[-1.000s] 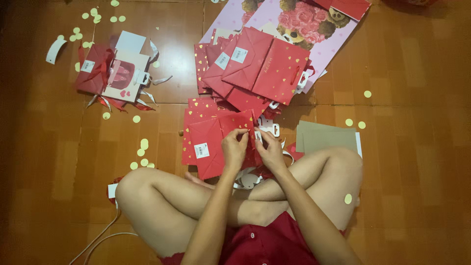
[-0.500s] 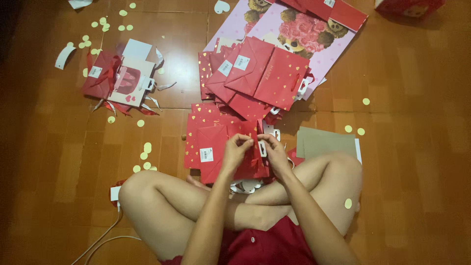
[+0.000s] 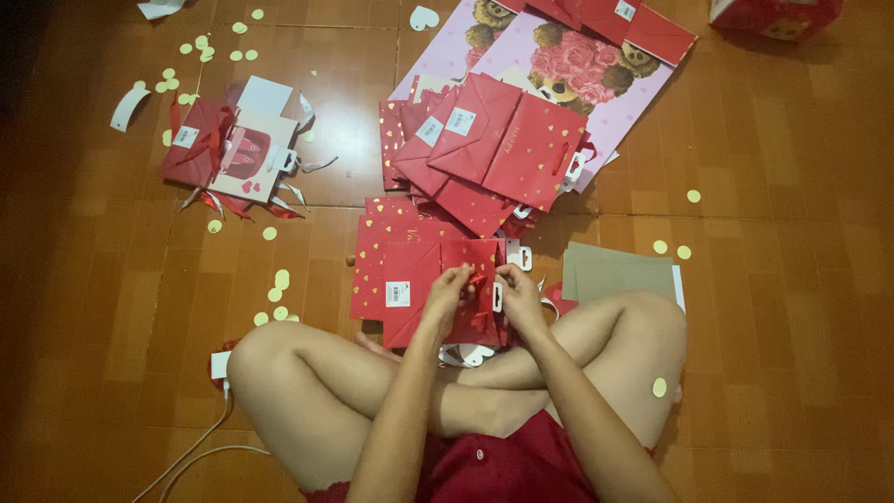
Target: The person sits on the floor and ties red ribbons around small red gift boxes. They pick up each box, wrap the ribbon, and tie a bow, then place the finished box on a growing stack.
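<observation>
Head view: a person sits cross-legged on a wooden floor [image 3: 801,279], and both hands meet just ahead of the shins, over a flat red gift bag [image 3: 424,284] dotted with gold hearts. The left hand [image 3: 450,291] has its fingertips drawn together, pinching what looks like a thin red ribbon [image 3: 478,278] at the bag's upper edge. The right hand [image 3: 518,291] is pinched in the same way at three o'clock of the left, nearly touching it, beside a small white tag [image 3: 497,296]. Held that close, the two hands seem set for fine work on the ribbon, with the bag lying flat on the floor as a steady base.

At twelve o'clock of the hands lies a fanned stack of red bags [image 3: 484,149], overlapping a big pink bag with a bear print [image 3: 596,65]. At ten o'clock, well apart, sits a small heap of bags with loose ribbons [image 3: 228,154]. At three o'clock lies a grey card sheet [image 3: 619,272]. Pale paper dots [image 3: 279,278] are scattered about, and a white cable [image 3: 186,456] runs off at seven o'clock. Nothing crowds the hands but the person's own knees.
</observation>
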